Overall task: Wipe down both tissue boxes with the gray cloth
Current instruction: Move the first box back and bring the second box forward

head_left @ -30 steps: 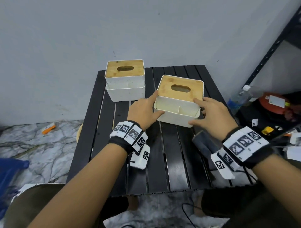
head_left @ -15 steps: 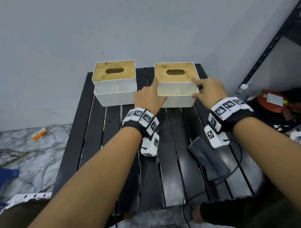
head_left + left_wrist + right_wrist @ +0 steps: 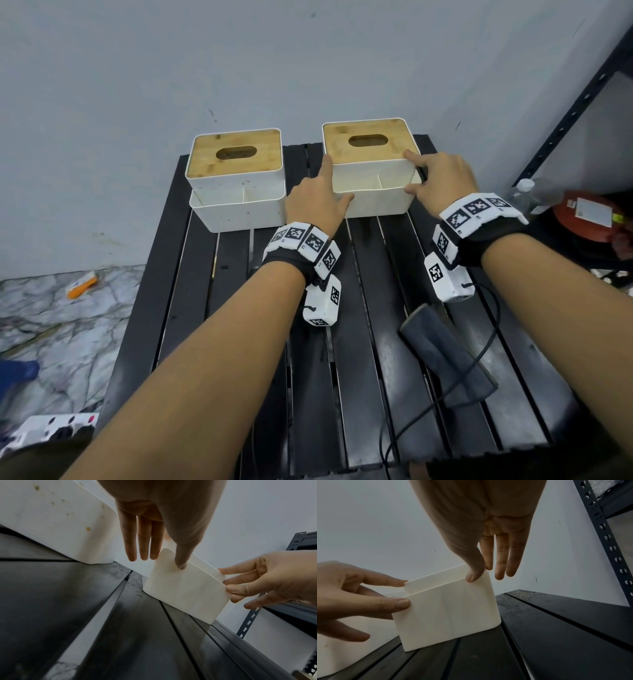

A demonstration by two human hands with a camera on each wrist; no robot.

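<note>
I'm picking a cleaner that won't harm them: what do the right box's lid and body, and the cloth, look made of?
Lid: likely bamboo or wood, matte, tan with visible grain.
Body: seemingly plastic, smooth off-white, rounded moulded corners.
Cloth: soft gray fabric, folded, matte; fibre unclear.

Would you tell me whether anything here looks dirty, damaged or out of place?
Yes: the left tissue box carries small yellow-brown spots on its white wall; the right tissue box looks clean.

Slim gap between left box (image 3: 236, 195) and right box (image 3: 373, 174)
</note>
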